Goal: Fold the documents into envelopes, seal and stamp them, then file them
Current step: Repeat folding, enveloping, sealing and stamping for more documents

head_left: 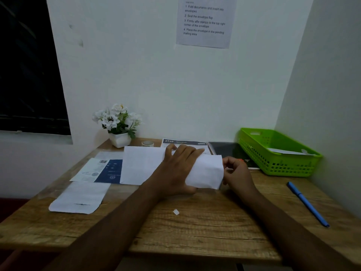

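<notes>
A white back wall (136,65) meets a second white wall (332,85) in a corner on the right. On the left a window (29,65) shows only darkness, with a pale ledge (35,137) beneath it. A printed sheet (205,20) hangs high on the back wall. A wood-grain table (195,227) is pushed into the corner. The light is dim and even, indoors.
</notes>
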Demonstrator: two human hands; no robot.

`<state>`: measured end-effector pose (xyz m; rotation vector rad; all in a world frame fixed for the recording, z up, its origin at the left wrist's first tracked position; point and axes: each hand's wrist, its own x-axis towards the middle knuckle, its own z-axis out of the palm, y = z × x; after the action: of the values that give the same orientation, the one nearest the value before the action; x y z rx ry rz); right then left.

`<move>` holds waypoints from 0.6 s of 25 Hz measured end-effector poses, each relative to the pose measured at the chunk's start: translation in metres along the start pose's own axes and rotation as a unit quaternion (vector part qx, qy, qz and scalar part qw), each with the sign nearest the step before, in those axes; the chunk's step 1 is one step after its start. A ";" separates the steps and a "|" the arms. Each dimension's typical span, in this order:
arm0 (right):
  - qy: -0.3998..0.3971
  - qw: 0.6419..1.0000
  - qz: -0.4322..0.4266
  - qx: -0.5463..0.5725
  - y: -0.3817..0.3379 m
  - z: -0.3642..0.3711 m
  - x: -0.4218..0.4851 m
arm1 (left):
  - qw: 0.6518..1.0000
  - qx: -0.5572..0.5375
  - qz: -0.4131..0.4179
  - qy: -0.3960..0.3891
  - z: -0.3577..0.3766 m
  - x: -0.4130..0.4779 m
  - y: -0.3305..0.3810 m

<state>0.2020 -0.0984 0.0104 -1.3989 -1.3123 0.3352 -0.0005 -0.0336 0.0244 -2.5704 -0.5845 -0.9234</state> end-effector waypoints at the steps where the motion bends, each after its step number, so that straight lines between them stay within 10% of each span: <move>1: 0.002 1.000 0.004 0.024 -0.001 0.000 0.001 | 1.000 -0.004 0.011 0.020 -0.004 0.002 0.001; 5: -0.054 0.974 0.084 0.201 -0.005 0.000 0.000 | 0.968 -0.152 -0.017 0.201 -0.032 0.006 -0.010; 10: -0.145 0.980 0.061 0.120 -0.003 0.010 -0.003 | 0.769 -0.492 -0.207 0.351 -0.040 -0.005 -0.019; 15: -0.184 0.976 0.075 0.088 -0.012 0.015 -0.005 | 0.651 -0.610 -0.130 0.433 -0.036 0.008 -0.020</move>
<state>0.1821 -0.0981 0.0126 -1.3283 -1.4352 0.8253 -0.0237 -0.0305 0.0598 -2.2669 0.0912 -3.2330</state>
